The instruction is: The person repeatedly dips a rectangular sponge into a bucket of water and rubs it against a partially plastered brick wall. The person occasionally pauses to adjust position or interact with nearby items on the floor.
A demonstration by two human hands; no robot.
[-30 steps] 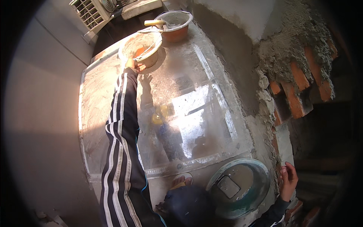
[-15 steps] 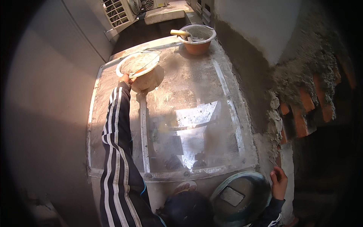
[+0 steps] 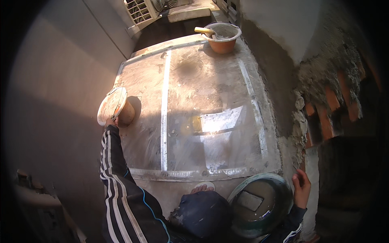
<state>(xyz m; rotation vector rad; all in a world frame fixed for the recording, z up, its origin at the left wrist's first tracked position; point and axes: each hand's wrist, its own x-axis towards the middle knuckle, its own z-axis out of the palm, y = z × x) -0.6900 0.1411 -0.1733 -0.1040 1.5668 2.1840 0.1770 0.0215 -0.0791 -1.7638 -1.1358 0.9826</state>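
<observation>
At the left edge of the dusty panel, my left hand [image 3: 112, 121] grips the near rim of a mortar-stained bucket [image 3: 112, 104]. The bucket leans toward the left wall, its wire handle still attached. Beside the broken wall edge at the right is my right hand [image 3: 301, 188], its fingers loosely bent and apart, with nothing visible in them. A dark green basin [image 3: 234, 199] of murky water stands just left of that hand. Inside the basin lies a grey rectangular block [image 3: 249, 201].
An orange bucket [image 3: 223, 47] at the far end holds grey mortar and a yellow-handled tool [image 3: 204, 30]. Metal strips [image 3: 164, 121] cross the panel [image 3: 190, 95]. Exposed bricks [image 3: 330, 99] jut from the right wall. An outdoor air-conditioning unit [image 3: 139, 10] stands behind.
My left hand has moved the stained bucket left and nearer, tilting it. The view has shifted slightly. My right hand stays beside the wall edge.
</observation>
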